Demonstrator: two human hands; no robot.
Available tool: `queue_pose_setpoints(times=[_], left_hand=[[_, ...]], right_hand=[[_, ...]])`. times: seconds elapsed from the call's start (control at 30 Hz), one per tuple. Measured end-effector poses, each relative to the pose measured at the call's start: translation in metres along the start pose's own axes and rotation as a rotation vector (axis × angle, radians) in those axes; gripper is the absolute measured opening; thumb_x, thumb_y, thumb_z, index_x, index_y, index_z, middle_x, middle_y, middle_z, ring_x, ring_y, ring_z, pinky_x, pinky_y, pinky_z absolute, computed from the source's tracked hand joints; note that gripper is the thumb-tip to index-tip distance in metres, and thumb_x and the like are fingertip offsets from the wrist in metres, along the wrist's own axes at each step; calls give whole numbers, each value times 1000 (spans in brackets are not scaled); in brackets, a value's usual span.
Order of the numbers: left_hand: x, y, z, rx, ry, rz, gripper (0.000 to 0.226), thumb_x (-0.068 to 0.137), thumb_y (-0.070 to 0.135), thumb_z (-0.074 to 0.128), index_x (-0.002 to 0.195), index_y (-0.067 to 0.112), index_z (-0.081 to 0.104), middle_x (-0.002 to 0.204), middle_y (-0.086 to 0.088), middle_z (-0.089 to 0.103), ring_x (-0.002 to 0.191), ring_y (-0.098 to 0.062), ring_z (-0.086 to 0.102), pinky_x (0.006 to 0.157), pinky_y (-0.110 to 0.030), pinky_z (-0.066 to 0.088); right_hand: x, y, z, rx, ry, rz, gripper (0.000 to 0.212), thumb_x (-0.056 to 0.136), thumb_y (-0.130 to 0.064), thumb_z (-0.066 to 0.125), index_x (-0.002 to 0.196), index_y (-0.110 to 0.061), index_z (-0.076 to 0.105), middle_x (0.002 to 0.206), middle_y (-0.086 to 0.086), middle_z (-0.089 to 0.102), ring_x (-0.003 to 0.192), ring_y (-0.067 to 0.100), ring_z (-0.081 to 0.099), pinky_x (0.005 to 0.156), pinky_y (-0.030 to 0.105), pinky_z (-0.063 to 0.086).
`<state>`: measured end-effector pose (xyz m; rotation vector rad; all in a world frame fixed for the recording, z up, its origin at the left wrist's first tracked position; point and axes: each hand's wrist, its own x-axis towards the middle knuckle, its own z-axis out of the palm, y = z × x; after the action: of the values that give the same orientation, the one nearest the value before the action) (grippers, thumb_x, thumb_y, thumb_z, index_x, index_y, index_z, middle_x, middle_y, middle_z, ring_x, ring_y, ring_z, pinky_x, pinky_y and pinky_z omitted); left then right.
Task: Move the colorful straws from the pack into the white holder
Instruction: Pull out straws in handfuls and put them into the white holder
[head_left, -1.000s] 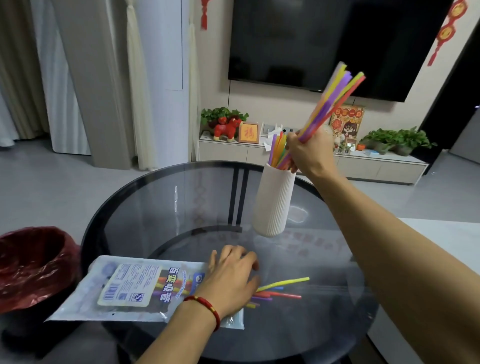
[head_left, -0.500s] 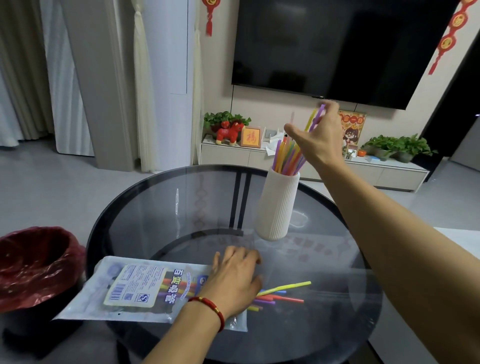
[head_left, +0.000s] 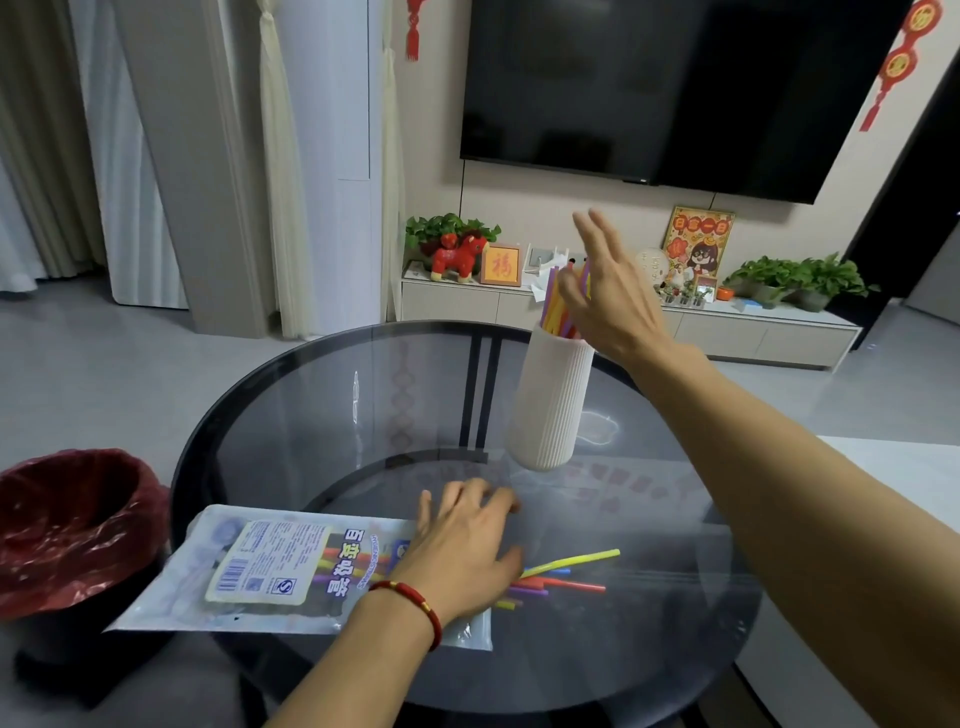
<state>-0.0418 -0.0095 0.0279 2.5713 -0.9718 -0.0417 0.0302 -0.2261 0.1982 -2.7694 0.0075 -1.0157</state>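
Observation:
A white ribbed holder (head_left: 551, 400) stands upright on the round glass table (head_left: 332, 415), with a bundle of colourful straws (head_left: 560, 301) sticking out of its top. My right hand (head_left: 610, 291) hovers just right of those straws, fingers spread and holding nothing. The clear plastic straw pack (head_left: 280, 566) lies flat at the table's near left, some straws still inside. My left hand (head_left: 462, 545) presses flat on the pack's open right end. A few loose straws (head_left: 566, 571), yellow, red, blue and purple, poke out past my left hand onto the glass.
A red-lined bin (head_left: 67, 525) sits to the left of the table, below its edge. Behind the table a low white cabinet (head_left: 623, 322) carries plants and ornaments, under a wall-mounted TV (head_left: 675, 88). A white surface (head_left: 898, 467) borders the table on the right.
My right hand lowered a bunch of straws into the holder, let go of them and opened. The left hand stayed on the pack.

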Motion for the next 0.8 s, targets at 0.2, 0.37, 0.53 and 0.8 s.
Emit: queue_pose_setpoints(times=[0.2, 0.37, 0.53, 0.8], left_hand=[[-8, -7, -5, 96, -157, 16, 102, 64, 91, 43, 148, 34, 28, 150, 1, 30, 145, -23, 15, 118, -65, -2], [-29, -23, -7, 224, -381, 7, 135, 50, 92, 55, 154, 33, -6, 165, -4, -3, 151, -23, -17, 108, -73, -18], [-36, -30, -6, 216, -297, 32, 138, 50, 82, 62, 153, 33, -17, 156, 2, 15, 150, -17, 1, 111, -70, -18], [-33, -30, -8, 234, -199, 55, 131, 50, 82, 58, 154, 33, -5, 144, 7, 25, 138, -20, 26, 116, -70, -3]], right_hand=[[-9, -1, -13, -11, -42, -70, 50, 107, -28, 51, 151, -5, 48, 159, 18, 48, 141, 36, 49, 115, 51, 42], [-58, -4, -24, 169, 204, -73, 23, 99, -17, 56, 117, -9, 69, 122, 12, 68, 108, 24, 62, 93, 37, 51], [-154, 8, 9, 241, -243, 124, 26, 98, -27, 60, 117, -18, 74, 121, 4, 75, 112, 24, 68, 97, 42, 55], [-260, 30, 60, 154, -833, 146, 111, 75, -98, 34, 166, -40, 6, 177, -4, -8, 162, 23, -13, 125, 46, -11]])
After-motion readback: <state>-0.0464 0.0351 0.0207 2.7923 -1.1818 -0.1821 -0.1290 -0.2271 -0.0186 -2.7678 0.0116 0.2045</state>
